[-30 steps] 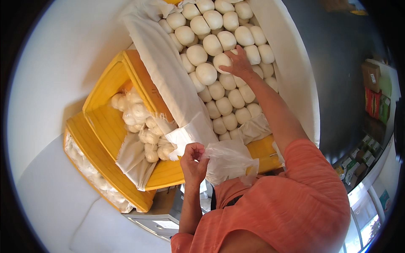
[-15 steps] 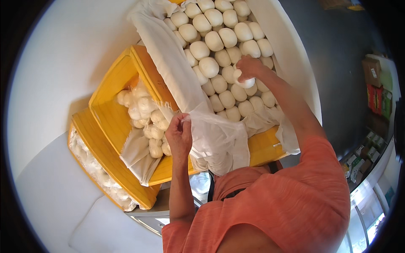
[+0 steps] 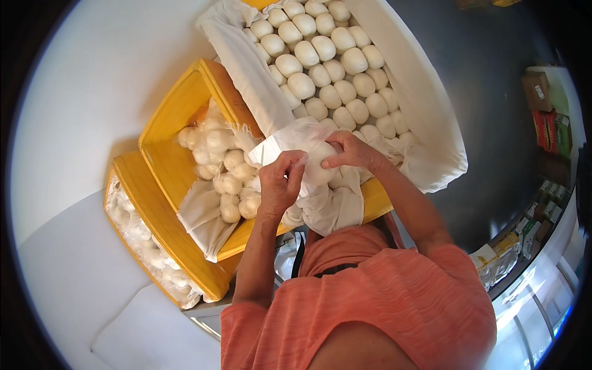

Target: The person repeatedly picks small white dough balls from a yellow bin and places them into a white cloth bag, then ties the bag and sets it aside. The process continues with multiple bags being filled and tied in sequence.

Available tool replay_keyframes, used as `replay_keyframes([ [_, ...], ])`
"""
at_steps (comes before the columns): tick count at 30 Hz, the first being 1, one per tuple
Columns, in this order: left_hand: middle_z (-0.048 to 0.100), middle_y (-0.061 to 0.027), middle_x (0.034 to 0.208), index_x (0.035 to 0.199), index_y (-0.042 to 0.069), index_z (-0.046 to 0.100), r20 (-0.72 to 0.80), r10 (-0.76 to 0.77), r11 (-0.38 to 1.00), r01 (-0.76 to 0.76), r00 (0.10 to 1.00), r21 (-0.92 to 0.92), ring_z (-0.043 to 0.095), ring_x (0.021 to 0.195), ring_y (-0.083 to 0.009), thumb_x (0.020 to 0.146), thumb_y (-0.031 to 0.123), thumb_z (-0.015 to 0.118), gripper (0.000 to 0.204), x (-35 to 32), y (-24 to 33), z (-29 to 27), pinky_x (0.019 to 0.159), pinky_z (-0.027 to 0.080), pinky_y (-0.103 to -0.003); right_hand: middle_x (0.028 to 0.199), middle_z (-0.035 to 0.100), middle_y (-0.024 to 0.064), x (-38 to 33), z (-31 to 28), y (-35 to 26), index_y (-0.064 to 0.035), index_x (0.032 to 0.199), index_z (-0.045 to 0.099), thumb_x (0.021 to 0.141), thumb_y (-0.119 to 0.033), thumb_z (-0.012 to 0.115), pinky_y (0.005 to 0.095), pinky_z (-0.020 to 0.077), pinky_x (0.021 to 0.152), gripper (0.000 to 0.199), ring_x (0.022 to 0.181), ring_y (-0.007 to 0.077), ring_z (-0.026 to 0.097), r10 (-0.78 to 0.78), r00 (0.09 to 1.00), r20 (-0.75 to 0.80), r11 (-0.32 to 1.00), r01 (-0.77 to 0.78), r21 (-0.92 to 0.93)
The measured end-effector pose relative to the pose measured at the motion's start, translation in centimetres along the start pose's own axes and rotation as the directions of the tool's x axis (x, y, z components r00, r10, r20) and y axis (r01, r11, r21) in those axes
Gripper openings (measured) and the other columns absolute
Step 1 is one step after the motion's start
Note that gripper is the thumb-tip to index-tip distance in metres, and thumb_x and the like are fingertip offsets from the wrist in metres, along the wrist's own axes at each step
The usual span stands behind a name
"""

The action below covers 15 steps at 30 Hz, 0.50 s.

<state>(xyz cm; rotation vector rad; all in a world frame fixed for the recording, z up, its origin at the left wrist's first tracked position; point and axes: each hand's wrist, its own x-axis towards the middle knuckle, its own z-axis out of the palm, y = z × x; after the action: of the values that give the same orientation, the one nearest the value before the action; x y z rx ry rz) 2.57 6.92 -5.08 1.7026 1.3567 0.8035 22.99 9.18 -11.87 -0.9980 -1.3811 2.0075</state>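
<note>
My left hand (image 3: 279, 185) is closed, pinching the edge of a clear plastic bag (image 3: 295, 133) in front of me. At the bag's mouth, my right hand (image 3: 353, 152) grips a white steamed bun (image 3: 319, 165), thumb and fingers curved round its side; the thin film partly veils it. Just beyond both hands lies a large cloth-lined crate with rows of plain white steamed buns (image 3: 306, 54). Its pale lining cloth (image 3: 336, 208) bunches up below my hands.
To the left, a tilted yellow crate (image 3: 161, 179) holds several bagged buns (image 3: 216, 139) on a cloth. Under it, another yellow crate (image 3: 176, 231) contains more bagged buns (image 3: 145, 243). A white wall (image 3: 92, 123) stands at far left. Boxes and packets (image 3: 542, 129) line the far right.
My right hand has brought a bun from the large crate back toward me, to the bag. My left hand has shifted right and slightly nearer the other hand, still pinching the plastic.
</note>
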Motion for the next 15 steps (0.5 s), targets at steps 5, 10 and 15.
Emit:
replay_keyframes([
  [5, 0.059, -0.0074, 0.062, 0.09, 0.003, 0.062, -0.152, 0.118, 0.991, -0.105, 0.981, 0.086, 0.055, 0.05, -0.0135, 0.083, 0.003, 0.061, 0.008, -3.4, -1.0, -0.5, 0.05, 0.045, -0.024, 0.104, 0.063, 0.0158, -2.3, 2.8, -2.4, 0.0009, 0.108, 0.058, 0.08, -0.036, 0.067, 0.0328, 0.0455, 0.085, 0.047, 0.097, 0.0268, 0.06, -0.131, 0.961, -0.243, 0.866, -0.009, -0.5],
  [10, 0.057, -0.0099, 0.059, 0.085, 0.002, 0.062, -0.178, 0.098, 0.98, -0.064, 0.979, 0.19, 0.055, 0.048, -0.0176, 0.083, 0.006, 0.061, 0.005, -4.1, -0.2, -3.5, 0.05, 0.045, -0.029, 0.081, 0.063, 0.0126, -7.7, 4.0, -6.7, 0.0007, 0.092, 0.057, 0.081, -0.03, 0.062, 0.0371, 0.045, 0.073, 0.033, 0.085, 0.0272, 0.062, 0.159, 0.985, -0.062, -0.079, -0.05, -0.996],
  [15, 0.054, -0.0102, 0.058, 0.077, -0.002, 0.06, 0.024, -0.048, 0.933, 0.037, 0.999, 0.358, 0.053, 0.055, -0.0095, 0.085, 0.014, 0.061, 0.018, -5.7, -1.5, -5.2, 0.053, 0.043, -0.027, 0.065, 0.058, 0.0039, -9.9, 5.3, -8.8, -0.0065, 0.068, 0.056, 0.074, -0.013, 0.06, 0.0324, 0.0386, 0.061, 0.009, 0.066, 0.018, 0.057, 0.323, 0.925, 0.2, -0.526, 0.351, -0.775],
])
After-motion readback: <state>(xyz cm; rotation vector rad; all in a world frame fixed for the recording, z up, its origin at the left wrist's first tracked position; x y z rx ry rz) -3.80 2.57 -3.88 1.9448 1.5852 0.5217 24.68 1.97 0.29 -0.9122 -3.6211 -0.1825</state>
